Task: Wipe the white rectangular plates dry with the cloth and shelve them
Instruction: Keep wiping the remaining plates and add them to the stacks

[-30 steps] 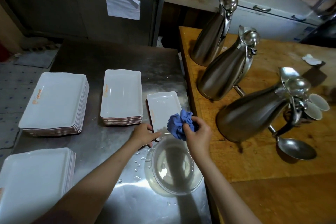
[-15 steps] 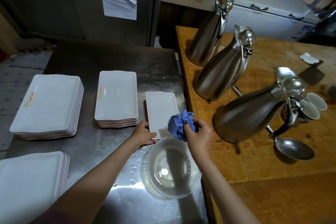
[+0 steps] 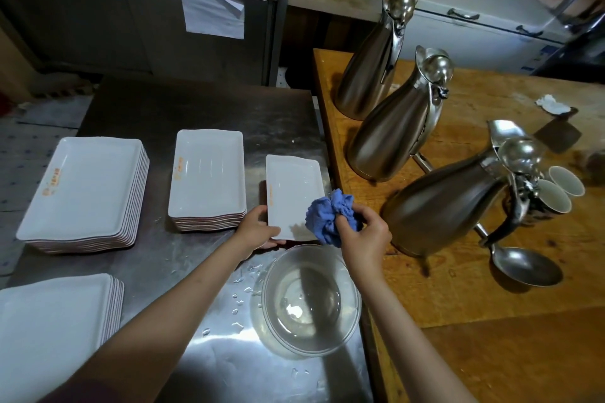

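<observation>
Plates are the job here: nearest, at the lower left edge of the steel tabletop (image 3: 157,252), sits a stack of white rectangular plates (image 3: 49,327), and beside the person's arms a clear bowl (image 3: 311,299) stands among water droplets. Just beyond the bowl lies a single white plate (image 3: 293,188) flat on the tabletop near its right edge. The left hand (image 3: 258,231) holds that plate by its near left corner, the thumb lying on the top face; the other fingers are hidden. The right hand (image 3: 365,239) has its fingers curled round a bunched blue cloth (image 3: 329,216), which sits over the plate's near right corner. Farther left are two more stacks, a smaller one (image 3: 208,173) just beside the single plate and a larger one (image 3: 86,188) near the left edge, both with orange print on the left rim. To the right, on a wooden tabletop (image 3: 491,304), lie a ladle (image 3: 523,263), three steel jugs (image 3: 396,131) and two cups (image 3: 559,191). At the back stands a metal cabinet (image 3: 196,10) with a paper sheet (image 3: 214,11) stuck to it.
</observation>
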